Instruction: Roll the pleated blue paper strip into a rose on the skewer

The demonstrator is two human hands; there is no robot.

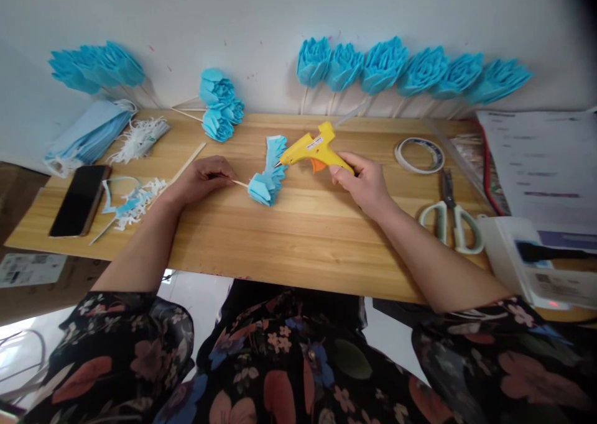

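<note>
My left hand (212, 176) pinches a thin wooden stick (240, 183). On the stick's far end sits a partly rolled blue flower (263, 189). From the flower a blue strip with a jagged edge (276, 147) stretches away over the table. My right hand (361, 181) is wrapped round the handle of a yellow glue gun (308, 149) with an orange trigger. The gun points left, its nozzle tip at or just above the strip; I cannot tell whether they touch.
Finished blue flowers (385, 66) on sticks lean on the wall behind the wooden table (298, 244). Left lie face masks (91, 135), white trimmings (140, 139) and a phone (79, 200). Right are a tape roll (420, 156), scissors (450, 216) and a white box (508, 256).
</note>
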